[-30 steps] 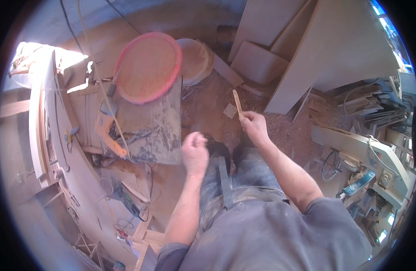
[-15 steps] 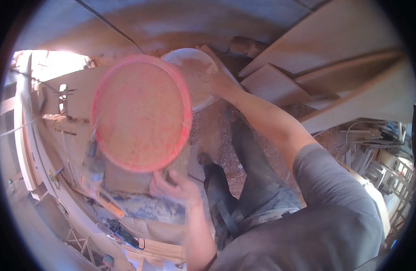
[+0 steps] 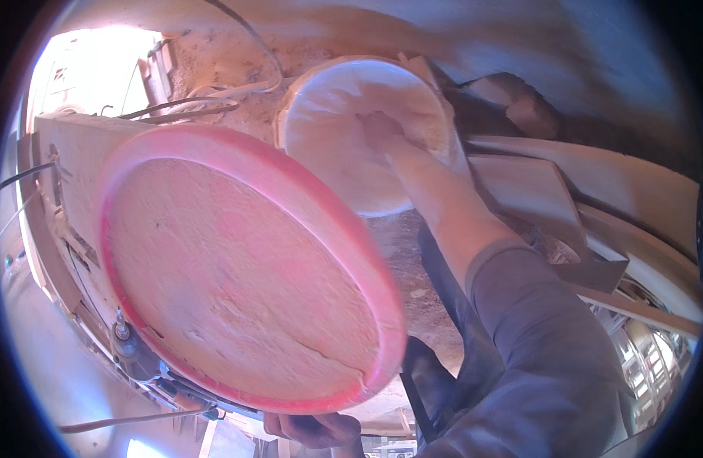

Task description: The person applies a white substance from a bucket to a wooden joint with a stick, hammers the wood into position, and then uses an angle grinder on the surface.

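A large round red-pink lid (image 3: 237,282), coated with pale dust, is tilted up in front of me. Its lower edge rests in my left hand (image 3: 313,429), whose fingers are curled beneath the rim. To the right and beyond stands a round white bucket (image 3: 284,133) with pale powder (image 3: 332,145) inside. My right hand (image 3: 382,130) reaches down into the bucket, against the powder; its fingers are blurred and partly hidden, so whether they hold anything does not show.
Flat boards (image 3: 519,183) lean and lie at the right, beside a brown block (image 3: 531,114). A cable (image 3: 252,34) hangs near the back wall. Part of a power tool (image 3: 125,340) shows past the lid's lower left edge. My leg (image 3: 447,282) is close below the bucket.
The lid has come closer and tipped, and now covers more of the view. My left hand has gone from beside its lower edge to underneath it. My right hand has moved deeper into the bucket.
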Demonstrator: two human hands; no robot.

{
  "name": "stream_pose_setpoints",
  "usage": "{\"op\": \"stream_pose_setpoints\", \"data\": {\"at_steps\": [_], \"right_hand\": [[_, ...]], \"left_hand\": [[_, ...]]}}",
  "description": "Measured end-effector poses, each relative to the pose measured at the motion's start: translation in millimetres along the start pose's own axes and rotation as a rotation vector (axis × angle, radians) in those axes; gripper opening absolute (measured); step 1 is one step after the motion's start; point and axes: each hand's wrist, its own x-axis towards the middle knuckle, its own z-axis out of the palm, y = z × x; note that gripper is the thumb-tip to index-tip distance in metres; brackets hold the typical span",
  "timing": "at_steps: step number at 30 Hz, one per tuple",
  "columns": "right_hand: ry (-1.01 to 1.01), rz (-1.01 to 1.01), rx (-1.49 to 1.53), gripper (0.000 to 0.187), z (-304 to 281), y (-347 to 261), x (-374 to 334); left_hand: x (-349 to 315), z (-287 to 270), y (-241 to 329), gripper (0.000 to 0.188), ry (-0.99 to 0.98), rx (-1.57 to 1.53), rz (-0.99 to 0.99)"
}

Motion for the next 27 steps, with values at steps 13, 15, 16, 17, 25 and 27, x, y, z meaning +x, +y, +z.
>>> {"op": "stream_pose_setpoints", "data": {"at_steps": [13, 15, 16, 17, 25, 27], "right_hand": [[-0.082, -0.235, -0.014, 0.027, -108.3, 1.4, -48.6], [-0.188, -0.044, 0.175, 0.017, -126.5, 24.2, -61.6], [-0.319, 0.158, 0.366, 0.01, -174.4, -4.4, -86.1], [-0.427, 0.388, 0.559, 0.01, -210.6, -15.1, -107.0], [-0.01, 0.002, 0.205, 0.008, -198.7, 20.1, -171.1], [0.1, -0.165, -0.048, 0.011, -174.4, 23.2, -177.1]], "left_hand": [[9.1, -8.8, -3.6, 0.039, -0.076, 0.117, 0.146], [8.2, -9.8, -3.0, 0.039, -0.067, 0.132, 0.153], [2.3, -11.1, -3.9, 0.038, -0.038, 0.106, 0.144], [3.6, -12.5, -3.7, 0.039, -0.044, 0.106, 0.156], [14.7, -8.3, 3.7, 0.041, -0.005, 0.123, 0.204], [18.9, -8.2, 4.8, 0.041, -0.012, 0.139, 0.235]]}}
